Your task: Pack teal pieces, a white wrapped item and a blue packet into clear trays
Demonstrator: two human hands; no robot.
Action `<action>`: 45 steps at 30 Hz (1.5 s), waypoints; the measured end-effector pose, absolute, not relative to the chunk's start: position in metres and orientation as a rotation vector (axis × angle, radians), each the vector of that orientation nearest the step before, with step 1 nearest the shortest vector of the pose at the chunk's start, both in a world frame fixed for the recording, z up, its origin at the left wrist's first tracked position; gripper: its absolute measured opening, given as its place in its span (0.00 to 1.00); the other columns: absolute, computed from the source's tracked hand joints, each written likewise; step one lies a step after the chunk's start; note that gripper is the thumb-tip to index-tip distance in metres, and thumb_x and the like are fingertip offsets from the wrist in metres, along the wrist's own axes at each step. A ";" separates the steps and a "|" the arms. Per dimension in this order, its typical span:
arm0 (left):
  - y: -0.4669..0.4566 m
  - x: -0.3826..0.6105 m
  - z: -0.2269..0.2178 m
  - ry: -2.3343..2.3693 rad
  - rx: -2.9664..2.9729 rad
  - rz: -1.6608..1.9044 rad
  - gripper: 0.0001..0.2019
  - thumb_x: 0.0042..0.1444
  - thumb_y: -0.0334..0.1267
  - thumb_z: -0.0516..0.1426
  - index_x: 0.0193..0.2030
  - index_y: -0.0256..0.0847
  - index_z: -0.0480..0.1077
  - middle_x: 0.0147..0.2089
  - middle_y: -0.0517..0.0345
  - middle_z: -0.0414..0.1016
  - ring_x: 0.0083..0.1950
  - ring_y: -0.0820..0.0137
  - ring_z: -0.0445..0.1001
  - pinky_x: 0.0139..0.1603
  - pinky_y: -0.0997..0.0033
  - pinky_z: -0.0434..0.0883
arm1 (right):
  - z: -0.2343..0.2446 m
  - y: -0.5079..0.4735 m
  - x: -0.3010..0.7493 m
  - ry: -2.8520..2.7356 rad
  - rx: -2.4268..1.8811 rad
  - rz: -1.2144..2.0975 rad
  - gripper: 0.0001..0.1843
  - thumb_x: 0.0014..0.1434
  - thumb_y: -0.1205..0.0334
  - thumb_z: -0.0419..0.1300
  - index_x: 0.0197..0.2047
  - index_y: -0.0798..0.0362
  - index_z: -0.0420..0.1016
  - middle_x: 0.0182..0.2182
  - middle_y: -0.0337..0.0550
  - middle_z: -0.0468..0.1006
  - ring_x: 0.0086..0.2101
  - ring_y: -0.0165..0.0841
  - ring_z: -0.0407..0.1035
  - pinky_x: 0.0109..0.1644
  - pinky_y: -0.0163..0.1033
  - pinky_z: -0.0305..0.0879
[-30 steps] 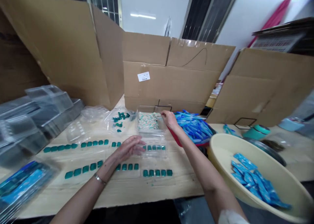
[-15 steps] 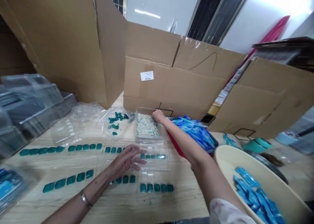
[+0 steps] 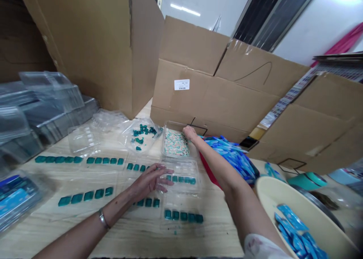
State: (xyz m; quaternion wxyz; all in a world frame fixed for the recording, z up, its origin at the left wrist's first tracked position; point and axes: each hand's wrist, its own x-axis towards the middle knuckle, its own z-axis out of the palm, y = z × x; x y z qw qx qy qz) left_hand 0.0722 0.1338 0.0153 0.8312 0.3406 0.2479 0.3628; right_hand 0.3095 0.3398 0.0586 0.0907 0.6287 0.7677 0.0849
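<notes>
My left hand (image 3: 149, 180) lies flat with fingers stretched out on a clear plastic clamshell tray (image 3: 181, 175) that holds a row of teal blocks. My right hand (image 3: 189, 132) reaches far forward into a clear box (image 3: 176, 142) of small pale green and peach pieces; its fingers curl down into the pieces and what they hold is hidden. More rows of teal blocks (image 3: 85, 195) lie in clear trays across the wooden table (image 3: 133, 232). A clear bag of loose teal pieces (image 3: 140, 133) sits left of the box.
Big open cardboard boxes (image 3: 215, 96) wall off the back. Stacks of clear trays (image 3: 42, 107) stand at left. A red tray of blue sachets (image 3: 232, 157) lies right of my arm, a cream bowl (image 3: 272, 198) with blue sachets at the near right, a teal tape roll (image 3: 306, 180) beyond it.
The camera has swung down and left. My right hand has moved from the box's right edge to its far rim, over the pieces. My left hand stays on the tray.
</notes>
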 end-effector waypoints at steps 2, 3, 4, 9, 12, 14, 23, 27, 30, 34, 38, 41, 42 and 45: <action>0.134 0.072 0.014 0.513 0.723 0.772 0.12 0.53 0.41 0.58 0.41 0.39 0.62 0.56 0.44 0.67 0.42 0.60 0.77 0.30 0.69 0.74 | 0.065 0.339 0.315 2.325 1.883 0.240 0.14 0.58 0.70 0.52 0.42 0.62 0.76 0.42 0.59 0.77 0.44 0.37 0.70 0.46 0.36 0.62; 0.135 0.072 0.013 0.510 0.723 0.774 0.12 0.53 0.41 0.58 0.41 0.39 0.63 0.57 0.44 0.67 0.42 0.60 0.77 0.30 0.69 0.74 | 0.068 0.339 0.318 2.352 1.886 0.233 0.15 0.57 0.70 0.51 0.43 0.62 0.76 0.42 0.58 0.77 0.44 0.37 0.70 0.46 0.34 0.62; 0.135 0.071 0.012 0.508 0.722 0.774 0.12 0.53 0.41 0.58 0.41 0.39 0.63 0.56 0.44 0.68 0.42 0.60 0.77 0.30 0.69 0.74 | 0.071 0.339 0.321 2.383 1.885 0.221 0.15 0.57 0.70 0.50 0.43 0.61 0.76 0.42 0.55 0.77 0.43 0.36 0.70 0.45 0.33 0.62; 0.135 0.071 0.012 0.515 0.708 0.773 0.13 0.51 0.42 0.60 0.40 0.39 0.63 0.55 0.44 0.69 0.42 0.59 0.77 0.30 0.69 0.74 | 0.087 0.337 0.335 2.494 1.831 0.096 0.15 0.54 0.70 0.52 0.41 0.56 0.78 0.37 0.43 0.80 0.37 0.28 0.71 0.40 0.27 0.60; 0.135 0.072 0.013 0.527 0.705 0.764 0.13 0.50 0.42 0.60 0.39 0.39 0.64 0.55 0.45 0.70 0.42 0.59 0.77 0.30 0.69 0.74 | 0.090 0.337 0.336 2.489 1.827 0.051 0.13 0.51 0.71 0.55 0.37 0.55 0.79 0.35 0.41 0.80 0.35 0.28 0.71 0.38 0.26 0.60; 0.135 0.072 0.014 0.531 0.703 0.765 0.13 0.50 0.42 0.60 0.39 0.39 0.63 0.55 0.45 0.70 0.41 0.59 0.77 0.30 0.69 0.74 | 0.087 0.339 0.333 2.457 1.871 0.058 0.14 0.50 0.72 0.56 0.38 0.54 0.79 0.36 0.41 0.80 0.37 0.28 0.71 0.38 0.26 0.60; 0.134 0.072 0.015 0.520 0.716 0.751 0.12 0.53 0.41 0.58 0.39 0.39 0.62 0.56 0.45 0.68 0.41 0.60 0.77 0.31 0.69 0.74 | 0.062 0.354 0.308 2.091 2.223 0.205 0.13 0.52 0.71 0.54 0.36 0.55 0.79 0.36 0.53 0.79 0.40 0.39 0.72 0.47 0.42 0.57; 0.135 0.072 0.012 0.517 0.718 0.750 0.12 0.53 0.41 0.58 0.40 0.39 0.61 0.56 0.44 0.68 0.41 0.60 0.77 0.31 0.69 0.74 | 0.053 0.353 0.299 2.068 2.226 0.254 0.13 0.53 0.70 0.55 0.39 0.56 0.78 0.38 0.58 0.78 0.47 0.44 0.67 0.53 0.50 0.48; 0.136 0.071 0.010 0.513 0.723 0.748 0.12 0.54 0.41 0.58 0.41 0.39 0.61 0.56 0.44 0.68 0.41 0.59 0.77 0.31 0.68 0.74 | 0.047 0.349 0.296 2.102 2.200 0.285 0.14 0.54 0.68 0.55 0.43 0.57 0.77 0.41 0.62 0.77 0.52 0.49 0.62 0.55 0.54 0.43; 0.136 0.071 0.008 0.518 0.727 0.744 0.12 0.54 0.41 0.58 0.41 0.39 0.62 0.56 0.44 0.68 0.42 0.59 0.77 0.32 0.67 0.74 | 0.041 0.344 0.296 2.150 2.173 0.286 0.14 0.54 0.70 0.55 0.42 0.58 0.78 0.42 0.62 0.76 0.52 0.50 0.60 0.56 0.55 0.41; 0.136 0.071 0.007 0.519 0.716 0.742 0.13 0.53 0.41 0.59 0.41 0.39 0.61 0.56 0.44 0.68 0.41 0.58 0.77 0.31 0.67 0.74 | 0.047 0.341 0.302 2.186 2.193 0.250 0.12 0.52 0.73 0.56 0.38 0.59 0.78 0.40 0.60 0.77 0.49 0.47 0.64 0.55 0.51 0.46; 0.136 0.071 0.006 0.518 0.715 0.748 0.14 0.52 0.41 0.59 0.41 0.39 0.61 0.55 0.44 0.69 0.41 0.58 0.77 0.31 0.67 0.74 | 0.058 0.337 0.310 2.230 2.228 0.166 0.11 0.49 0.73 0.58 0.35 0.56 0.78 0.39 0.54 0.78 0.46 0.43 0.67 0.51 0.46 0.53; 0.136 0.072 0.006 0.520 0.717 0.749 0.14 0.52 0.41 0.59 0.42 0.39 0.61 0.54 0.44 0.69 0.41 0.58 0.77 0.31 0.67 0.74 | 0.061 0.336 0.313 2.255 2.235 0.114 0.10 0.47 0.72 0.60 0.35 0.55 0.78 0.38 0.51 0.78 0.44 0.41 0.68 0.49 0.43 0.56; 0.135 0.072 0.006 0.519 0.728 0.742 0.14 0.52 0.41 0.59 0.41 0.39 0.62 0.54 0.44 0.70 0.40 0.59 0.78 0.31 0.68 0.74 | 0.065 0.331 0.317 2.345 2.219 -0.112 0.10 0.44 0.67 0.64 0.34 0.54 0.77 0.32 0.42 0.79 0.35 0.33 0.71 0.39 0.33 0.62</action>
